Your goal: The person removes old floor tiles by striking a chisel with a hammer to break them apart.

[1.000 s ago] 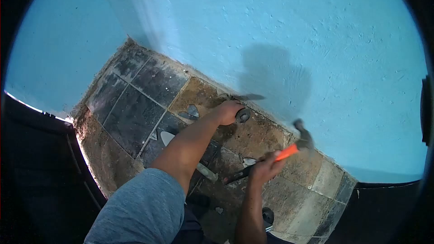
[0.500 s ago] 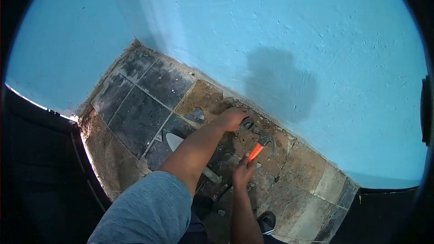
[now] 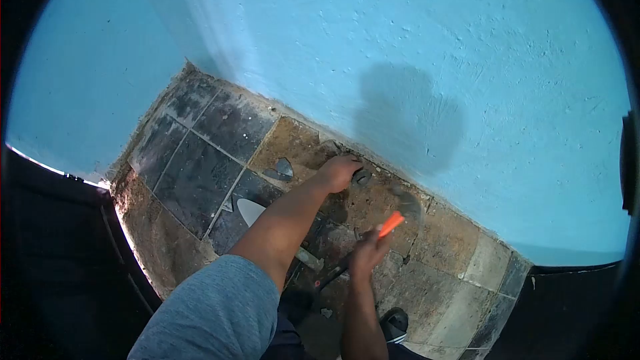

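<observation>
Down at the foot of the blue wall, the left hand is closed around a chisel, of which only the dark struck end shows past the knuckles, right where the tiled floor meets the wall; the right hand is wrapped tight on a hammer with an orange neck, its head blurred and raised a little to the right of the chisel, not touching it; the dark grip end of the handle sticks out behind the hand toward the person's knees; a grey sleeve covers the left upper arm in the foreground; beside the left forearm lie a pale tile shard and, nearer the wall, a dark tile fragment on bare brown mortar; a shoe toe shows at the bottom.
</observation>
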